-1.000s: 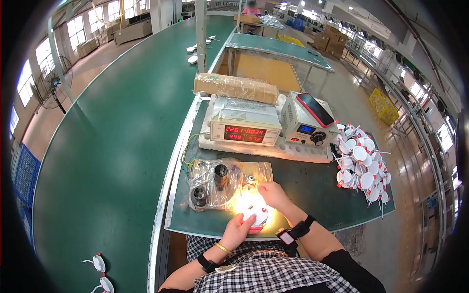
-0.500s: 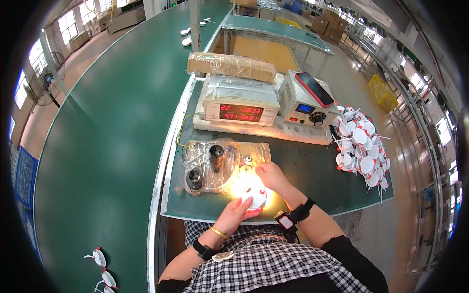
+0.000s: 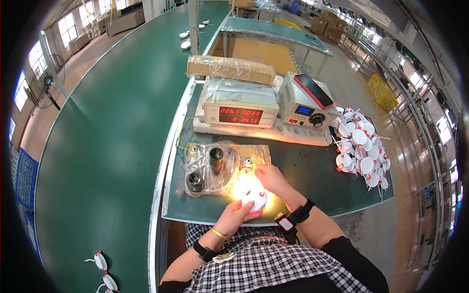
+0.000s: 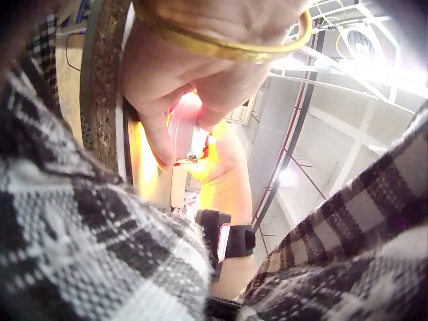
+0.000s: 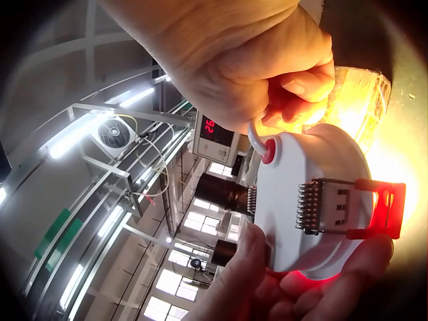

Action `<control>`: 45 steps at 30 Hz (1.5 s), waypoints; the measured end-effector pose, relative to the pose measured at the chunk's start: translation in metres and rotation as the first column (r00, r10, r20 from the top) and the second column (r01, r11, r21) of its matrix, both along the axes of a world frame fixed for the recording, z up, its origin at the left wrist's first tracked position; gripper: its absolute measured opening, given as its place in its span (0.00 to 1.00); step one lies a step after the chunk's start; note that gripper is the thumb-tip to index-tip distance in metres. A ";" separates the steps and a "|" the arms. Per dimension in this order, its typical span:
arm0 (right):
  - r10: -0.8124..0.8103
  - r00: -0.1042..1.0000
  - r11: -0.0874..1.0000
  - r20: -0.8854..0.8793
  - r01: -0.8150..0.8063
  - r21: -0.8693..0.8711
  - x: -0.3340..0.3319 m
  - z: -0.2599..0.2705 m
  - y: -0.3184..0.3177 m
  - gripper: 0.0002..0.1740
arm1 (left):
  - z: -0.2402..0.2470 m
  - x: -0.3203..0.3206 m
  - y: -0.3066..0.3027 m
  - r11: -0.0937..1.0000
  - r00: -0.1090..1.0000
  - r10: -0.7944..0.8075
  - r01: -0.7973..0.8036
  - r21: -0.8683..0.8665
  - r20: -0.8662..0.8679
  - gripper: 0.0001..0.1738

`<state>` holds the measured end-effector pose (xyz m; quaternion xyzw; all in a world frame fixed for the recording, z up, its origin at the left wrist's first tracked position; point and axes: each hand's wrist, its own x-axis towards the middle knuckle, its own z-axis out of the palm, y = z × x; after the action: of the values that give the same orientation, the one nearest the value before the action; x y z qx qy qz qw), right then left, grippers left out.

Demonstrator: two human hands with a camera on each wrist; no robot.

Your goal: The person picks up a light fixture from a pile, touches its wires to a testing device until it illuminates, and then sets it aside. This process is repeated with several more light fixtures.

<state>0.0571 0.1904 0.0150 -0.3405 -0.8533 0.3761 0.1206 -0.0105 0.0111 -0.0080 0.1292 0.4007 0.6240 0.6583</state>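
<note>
A white round downlight (image 3: pixel 256 202), lit and throwing a bright yellow glow, is held near the bench's front edge. My left hand (image 3: pixel 232 218) grips its body, thumb on one side and fingers on the other. In the right wrist view, the downlight (image 5: pixel 284 194) shows a coiled spring clip (image 5: pixel 328 206) with a red end and a white cord (image 5: pixel 255 139) leaving a red grommet. My right hand (image 3: pixel 273 179) has its fingers curled around that cord, beyond the housing. The cord's far end is hidden by the hand and glare. Under the glow lies a plastic-wrapped board (image 3: pixel 261 152).
Two black lamp sockets (image 3: pixel 216 157) stand on the board. Behind it are a red-digit power meter (image 3: pixel 239 116) and a grey power supply (image 3: pixel 288 102) with a phone (image 3: pixel 313 90) on top. Many downlights (image 3: pixel 361 146) are piled at right. A long green conveyor (image 3: pixel 107 161) runs left.
The head view has tipped downward, so the bench sits higher in the frame. The meter's digits have changed. Both hands keep about the same hold on the lit downlight and its cord.
</note>
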 end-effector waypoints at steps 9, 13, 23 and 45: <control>-0.001 0.995 1.000 0.097 0.003 -0.029 -0.001 0.005 0.000 0.17 | 0.003 -0.001 0.000 1.000 1.000 -0.009 0.009 0.001 0.003 0.21; -0.002 0.997 1.000 0.080 0.003 -0.010 -0.001 0.003 -0.001 0.17 | 0.003 -0.001 0.000 1.000 1.000 -0.013 0.013 0.011 0.006 0.21; 0.002 1.000 1.000 0.016 -0.001 -0.009 0.000 -0.002 0.001 0.16 | 0.000 -0.002 0.000 1.000 0.998 -0.019 0.018 0.005 0.056 0.21; 0.025 1.000 0.998 0.003 -0.025 0.049 -0.002 -0.005 0.002 0.16 | 0.000 -0.003 -0.001 1.000 0.998 -0.010 0.009 0.017 0.062 0.22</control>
<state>0.0553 0.1926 0.0095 -0.3273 -0.8665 0.3561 0.1232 -0.0137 0.0098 -0.0077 0.1171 0.3743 0.6278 0.6724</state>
